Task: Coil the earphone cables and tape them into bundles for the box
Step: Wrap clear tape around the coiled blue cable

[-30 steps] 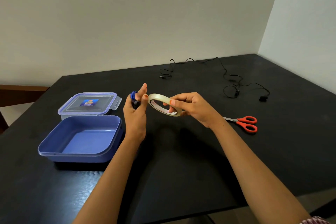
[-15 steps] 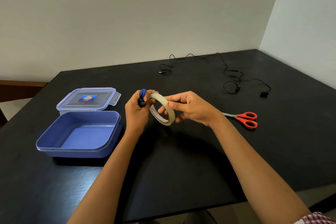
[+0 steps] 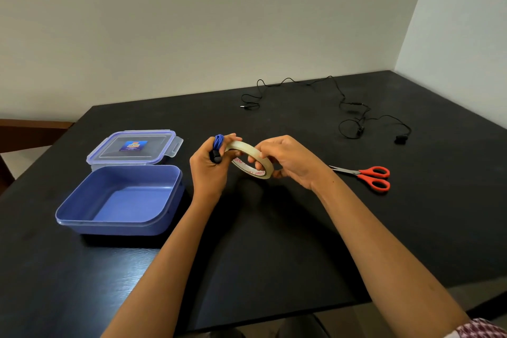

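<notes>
My left hand (image 3: 210,170) grips a small coiled blue earphone cable (image 3: 218,143), its blue loops and a black end sticking out above the fist. Its thumb and forefinger touch the rim of a clear tape roll (image 3: 251,160). My right hand (image 3: 290,160) holds that roll, fingers curled through and over the ring. Both hands hover above the black table (image 3: 274,241). An uncoiled black earphone cable (image 3: 352,111) lies spread at the far right. The open blue box (image 3: 120,200) sits to the left of my hands.
The box's clear lid (image 3: 134,147) lies just behind the box. Red-handled scissors (image 3: 369,175) lie to the right of my right hand. A wall runs along the table's far edge and right side. A brown wooden piece (image 3: 30,132) shows at the far left.
My left forefinger, raised a second ago, has come down onto the tape roll's rim. The roll has tilted and both hands have drawn closer together.
</notes>
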